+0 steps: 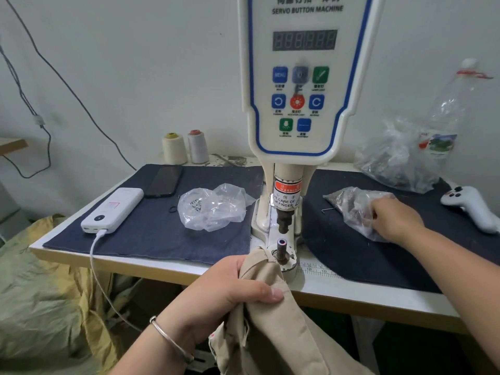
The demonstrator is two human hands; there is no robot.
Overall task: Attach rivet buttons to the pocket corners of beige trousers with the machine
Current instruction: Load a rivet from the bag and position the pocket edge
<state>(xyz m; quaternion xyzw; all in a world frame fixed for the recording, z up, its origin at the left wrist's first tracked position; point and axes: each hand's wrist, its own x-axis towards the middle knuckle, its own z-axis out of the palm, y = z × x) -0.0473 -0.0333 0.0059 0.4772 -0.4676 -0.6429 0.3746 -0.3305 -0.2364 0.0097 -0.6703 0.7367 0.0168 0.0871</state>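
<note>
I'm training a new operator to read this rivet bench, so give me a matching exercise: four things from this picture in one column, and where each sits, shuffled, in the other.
Things:
1. left hand
2. right hand
3. power bank
4. thread cones

Places:
A. by the back wall, left of the machine
B. gripping the beige trousers at the lower die
C. on the dark cloth, white cable plugged in
D. in a clear bag right of the machine

Pairs: 1-B, 2-D, 3-C, 4-A

One button machine (297, 104), one pair of beige trousers (270, 320), two hands: left (230, 296), right (395, 217). Two thread cones (174, 148) (198, 146), three plastic bags (211, 209) (357, 209) (403, 161). One phone (163, 181), one power bank (113, 211), one white controller (470, 205), one bottle (449, 109).
</note>
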